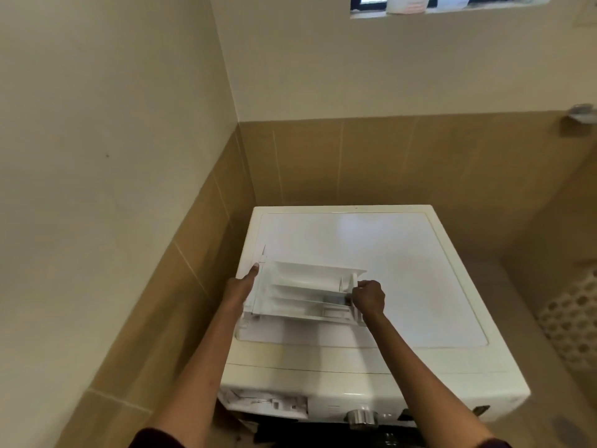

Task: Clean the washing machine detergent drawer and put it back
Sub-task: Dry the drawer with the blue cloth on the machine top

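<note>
Head cam, looking down. The washing machine [371,270] is tucked into a corner of tan tiled wall [323,160]. The detergent drawer [300,294] is out of the machine, over the front-left part of its top. It's lying crosswise with the compartments tipped toward the camera. Can't tell if it's actually resting on the top or being held just above it.

The left hand [240,287] is flat against the drawer's left end. Its fingers are straight, with one fingertip pointing toward the back of the machine, so it's bracing the drawer rather than wrapping round it. The right hand [368,297] is curled up tight, gripping the drawer's right end.

On the machine's front panel, at the left, the drawer slot [268,405] is open. A shiny dial [361,417] sits to its right. High on the wall behind the machine there's a small window [449,3]. A metal fitting [581,114] is on the wall off to the machine's right.
</note>
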Demonstrator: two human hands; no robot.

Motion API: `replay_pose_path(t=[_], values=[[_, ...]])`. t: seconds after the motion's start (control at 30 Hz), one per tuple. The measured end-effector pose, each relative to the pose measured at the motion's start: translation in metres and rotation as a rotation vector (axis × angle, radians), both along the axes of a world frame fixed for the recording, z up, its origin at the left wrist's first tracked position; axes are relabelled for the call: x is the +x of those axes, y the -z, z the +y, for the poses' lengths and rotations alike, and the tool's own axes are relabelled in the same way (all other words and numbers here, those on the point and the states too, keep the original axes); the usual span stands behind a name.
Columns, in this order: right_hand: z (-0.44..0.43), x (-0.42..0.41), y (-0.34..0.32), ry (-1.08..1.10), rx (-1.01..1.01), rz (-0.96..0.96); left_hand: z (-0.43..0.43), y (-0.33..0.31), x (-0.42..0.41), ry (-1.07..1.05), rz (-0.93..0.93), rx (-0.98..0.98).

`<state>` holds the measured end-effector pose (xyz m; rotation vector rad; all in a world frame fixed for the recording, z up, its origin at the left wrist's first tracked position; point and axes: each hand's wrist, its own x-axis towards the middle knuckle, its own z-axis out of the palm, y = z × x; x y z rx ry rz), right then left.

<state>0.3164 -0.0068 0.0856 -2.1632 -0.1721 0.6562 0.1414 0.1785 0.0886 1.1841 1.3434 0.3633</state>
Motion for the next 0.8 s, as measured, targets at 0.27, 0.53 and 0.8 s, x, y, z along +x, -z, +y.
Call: replay_pose_path(t=[0.27,0.53,0.8], values=[[0.009,-0.008,-0.001,0.090,0.042,-0.001,-0.002,-0.010,0.013,0.063,0.087,0.054],[0.008,-0.007,0.000,0.054,-0.024,-0.045,-0.011,-0.021,0.016,0.112,0.251,0.182],[0.004,0.003,-0.030,-0.008,0.078,-0.296,-0.050,-0.075,0.050,0.140,0.115,0.811]])
